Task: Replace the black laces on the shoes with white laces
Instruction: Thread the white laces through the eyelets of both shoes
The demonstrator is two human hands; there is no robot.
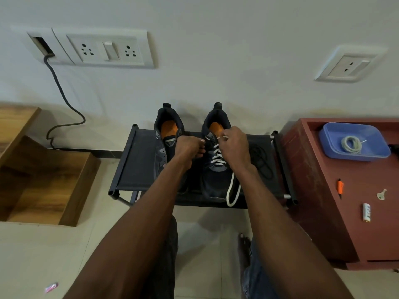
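Two dark shoes with orange insoles stand on a black rack (138, 165). The right shoe (216, 180) is threaded with a white lace (218, 157) whose loose loop hangs past the rack's front edge. My right hand (234, 145) pinches the lace tip near the shoe's top eyelets. My left hand (189, 147) is curled at the right shoe's left upper edge; what it grips is hidden. The left shoe (166, 137) shows no lace. A loose black lace (262, 158) lies on the rack to the right of the right shoe.
A red cabinet (319, 190) at the right carries a blue tray (375, 147) with a coiled white lace (352, 144), an orange tool, a key and a battery pack. A wooden box (71, 190) sits left. My bare foot (244, 249) is on the floor below the rack.
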